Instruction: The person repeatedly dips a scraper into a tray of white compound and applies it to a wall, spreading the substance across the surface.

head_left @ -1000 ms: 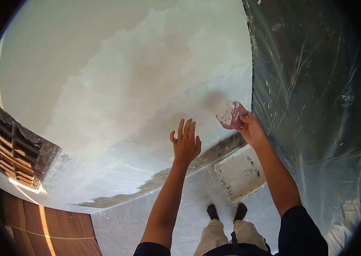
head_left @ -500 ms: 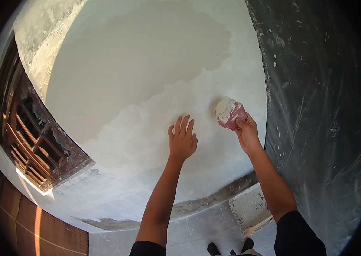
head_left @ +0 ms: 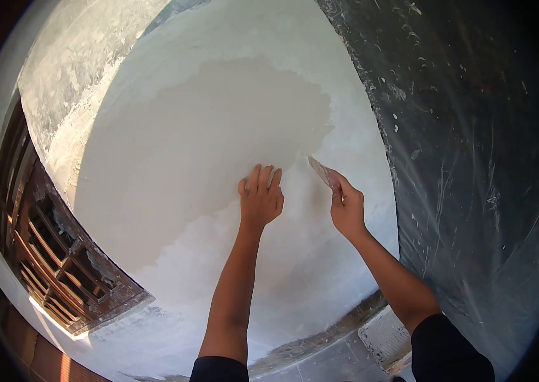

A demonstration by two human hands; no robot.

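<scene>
A pale wall (head_left: 320, 248) carries a large, darker grey patch of skim coat (head_left: 199, 140). My right hand (head_left: 349, 207) grips a reddish putty spreader (head_left: 324, 170) smeared with filler. It is seen nearly edge-on, its tip at the lower right border of the grey patch. To the left, my left hand (head_left: 261, 200) is held against the wall at the patch's lower border, empty, its fingers apart and slightly bent.
Dark plastic sheeting (head_left: 467, 178), spattered with white, hangs along the right. A brown wooden window grille (head_left: 69, 245) is at the left. By the wall's foot stands a white-smeared container (head_left: 384, 334) on the grey floor (head_left: 320, 363).
The spreader has turned from showing its broad face to nearly edge-on and moved slightly left. My left hand has shifted a little left and up. The view has tilted upward.
</scene>
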